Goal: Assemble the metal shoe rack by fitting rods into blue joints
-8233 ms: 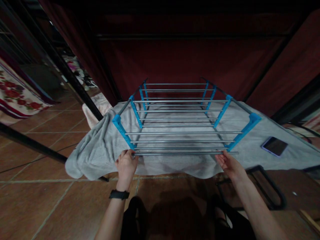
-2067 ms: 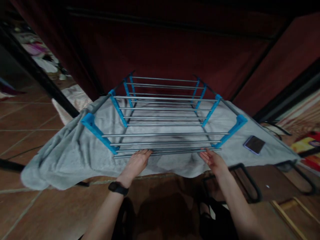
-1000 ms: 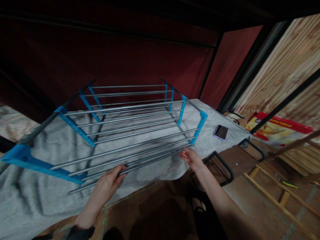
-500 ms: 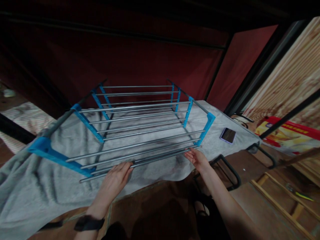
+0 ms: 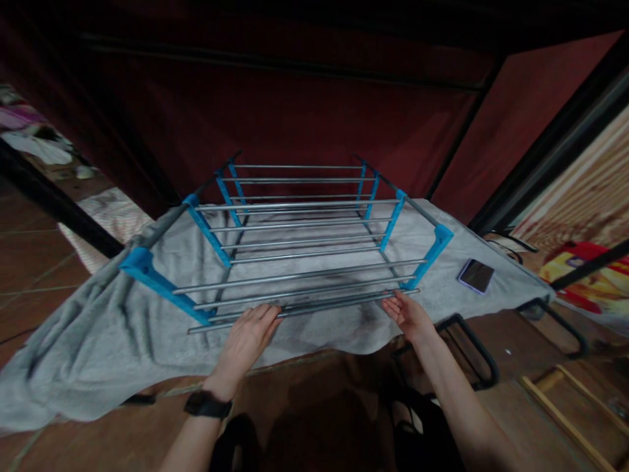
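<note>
A shoe rack with blue plastic brackets (image 5: pixel 162 285) and several grey metal tubes lies on a grey blanket (image 5: pixel 147 354). Along its near edge runs a loose-looking metal tube (image 5: pixel 334 305), whose ends stick out past the brackets. My left hand (image 5: pixel 253 331) lies over this tube left of its middle, fingers wrapped round it and the thumb toward the right. Near the tube's right end, my right hand (image 5: pixel 407 314) pinches it from the front, close to the lower end of the right bracket. Whether the tube sits in a bracket socket cannot be made out.
A phone (image 5: pixel 476 275) lies on the blanket right of the rack. Dark red panels (image 5: pixel 304 111) stand behind it. At right are a black metal frame (image 5: pixel 472 341), a red and yellow package (image 5: pixel 574 269) and a wooden frame (image 5: pixel 565 406) on the floor.
The view has turned a little to the left, so the rack, phone and hands appear farther right. Both hands keep their hold on the near tube.
</note>
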{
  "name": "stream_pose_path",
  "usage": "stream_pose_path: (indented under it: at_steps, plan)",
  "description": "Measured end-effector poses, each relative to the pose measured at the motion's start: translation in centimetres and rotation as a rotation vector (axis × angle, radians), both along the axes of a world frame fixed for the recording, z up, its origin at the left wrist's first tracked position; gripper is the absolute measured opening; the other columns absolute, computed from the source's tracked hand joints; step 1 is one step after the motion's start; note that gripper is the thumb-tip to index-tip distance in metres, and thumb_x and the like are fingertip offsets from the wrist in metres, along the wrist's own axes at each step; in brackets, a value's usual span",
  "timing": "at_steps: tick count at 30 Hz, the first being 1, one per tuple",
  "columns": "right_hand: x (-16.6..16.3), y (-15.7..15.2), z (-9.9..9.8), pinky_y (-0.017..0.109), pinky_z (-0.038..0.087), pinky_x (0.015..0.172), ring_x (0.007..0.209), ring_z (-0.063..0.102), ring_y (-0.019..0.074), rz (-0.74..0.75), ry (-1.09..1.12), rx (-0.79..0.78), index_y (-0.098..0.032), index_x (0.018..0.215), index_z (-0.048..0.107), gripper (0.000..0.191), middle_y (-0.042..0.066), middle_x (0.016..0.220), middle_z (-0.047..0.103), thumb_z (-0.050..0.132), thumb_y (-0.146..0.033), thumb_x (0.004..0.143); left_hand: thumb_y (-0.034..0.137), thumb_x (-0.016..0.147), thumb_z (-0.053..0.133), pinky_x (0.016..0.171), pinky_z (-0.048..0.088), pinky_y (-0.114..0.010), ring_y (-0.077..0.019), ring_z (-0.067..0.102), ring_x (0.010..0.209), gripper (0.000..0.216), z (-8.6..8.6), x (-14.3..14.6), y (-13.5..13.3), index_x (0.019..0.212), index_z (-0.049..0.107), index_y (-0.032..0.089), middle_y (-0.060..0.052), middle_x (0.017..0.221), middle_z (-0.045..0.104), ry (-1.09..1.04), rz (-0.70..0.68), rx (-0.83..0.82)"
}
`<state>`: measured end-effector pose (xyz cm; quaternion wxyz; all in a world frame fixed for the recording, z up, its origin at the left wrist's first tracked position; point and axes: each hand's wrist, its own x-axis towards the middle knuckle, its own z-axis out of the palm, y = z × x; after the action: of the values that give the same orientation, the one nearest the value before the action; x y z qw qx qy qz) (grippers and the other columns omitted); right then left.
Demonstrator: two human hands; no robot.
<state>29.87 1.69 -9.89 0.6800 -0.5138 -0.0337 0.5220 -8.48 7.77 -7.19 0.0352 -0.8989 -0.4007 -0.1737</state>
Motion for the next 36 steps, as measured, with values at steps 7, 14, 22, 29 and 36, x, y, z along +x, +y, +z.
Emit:
stream_pose_path:
  at_steps: [7, 14, 22, 29, 36]
  plan:
    - [0.9, -0.1, -0.6, 0.027, 0.062, 0.070, 0.068, 0.070, 0.0134, 0.019, -0.020, -0.037, -0.017, 0.078, 0.061, 0.016, 0.004, 0.072, 0.070, 0.051, -0.007, 0.087, 0.030, 0.098, 0.041, 0.082, 0.043, -0.035, -0.0199, 0.062, 0.087, 0.024, 0.1, 0.9, -0.8, 0.108, 0.061, 0.021, -0.006, 0.095, 0.066, 0.062, 0.016, -0.045]
    - [1.0, -0.1, -0.9, 0.027, 0.063, 0.072, 0.073, 0.069, 0.0139, 0.032, -0.054, -0.044, -0.017, 0.080, 0.062, 0.016, 0.005, 0.077, 0.070, 0.051, -0.007, 0.086, 0.029, 0.098, 0.039, 0.083, 0.043, -0.036, -0.0212, 0.061, 0.089, 0.025, -0.6, 1.1, -1.0, 0.106, 0.061, 0.021, -0.007, 0.094, 0.066, 0.110, 0.044, -0.073]
    - [1.1, -0.1, -1.2, 0.025, 0.062, 0.072, 0.072, 0.068, 0.0135, 0.028, -0.060, -0.059, -0.017, 0.080, 0.062, 0.013, 0.006, 0.078, 0.069, 0.054, -0.008, 0.086, 0.026, 0.098, 0.040, 0.084, 0.043, -0.036, -0.0219, 0.061, 0.091, 0.023, -0.9, 1.2, -1.0, 0.106, 0.060, 0.021, -0.007, 0.095, 0.066, 0.098, 0.052, -0.104]
    - [1.2, 0.0, -1.2, 0.024, 0.062, 0.071, 0.072, 0.069, 0.0134, 0.024, -0.050, -0.083, -0.016, 0.079, 0.062, 0.014, 0.006, 0.077, 0.068, 0.053, -0.009, 0.087, 0.026, 0.098, 0.038, 0.086, 0.043, -0.036, -0.0215, 0.061, 0.092, 0.026, -1.2, 1.2, -1.0, 0.109, 0.060, 0.021, -0.007, 0.098, 0.066, 0.120, 0.056, -0.106]
    - [1.2, -0.1, -1.2, 0.023, 0.062, 0.069, 0.070, 0.069, 0.0130, 0.020, -0.061, -0.080, -0.017, 0.079, 0.061, 0.015, 0.005, 0.076, 0.069, 0.052, -0.008, 0.087, 0.029, 0.097, 0.042, 0.086, 0.044, -0.035, -0.0212, 0.061, 0.097, 0.025, -0.9, 1.1, -0.9, 0.115, 0.058, 0.020, -0.008, 0.102, 0.066, 0.048, 0.041, -0.200]
